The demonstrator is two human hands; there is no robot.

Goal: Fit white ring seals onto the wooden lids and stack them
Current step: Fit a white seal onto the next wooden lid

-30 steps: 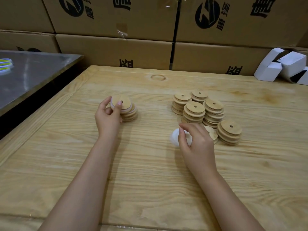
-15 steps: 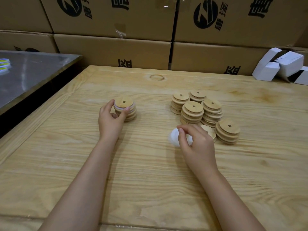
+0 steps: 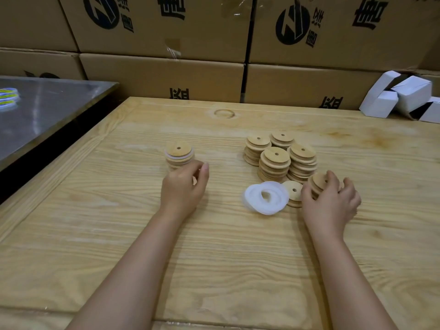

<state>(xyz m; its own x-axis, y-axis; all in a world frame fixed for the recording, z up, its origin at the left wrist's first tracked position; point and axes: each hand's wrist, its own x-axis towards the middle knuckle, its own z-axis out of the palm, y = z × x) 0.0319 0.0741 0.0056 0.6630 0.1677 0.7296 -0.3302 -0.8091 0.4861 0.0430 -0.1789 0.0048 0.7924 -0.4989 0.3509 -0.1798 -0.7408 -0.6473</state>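
left hand [image 3: 183,188] loosely curled, holding nothing, just beside sealed stack [image 3: 179,156] | right hand [image 3: 332,202] grips wooden lid [image 3: 319,181] | white ring seals [image 3: 264,198] lie between hands

We see even, warm, fairly bright light falling from above on the table [image 3: 119,234], and the shadows beside the forearms are soft and faint. At the far left, the steel surface [image 3: 47,110] carries a pale, streaky sheen. The white rings [image 3: 265,197] are nearly washed out, so we can hardly separate their edges. The right grip [image 3: 331,201], the lid stack [image 3: 319,181] it clasps and the left grip [image 3: 183,189] look slightly smeared. Toward the frame edges straight lines bow, as on the cartons [image 3: 166,75].
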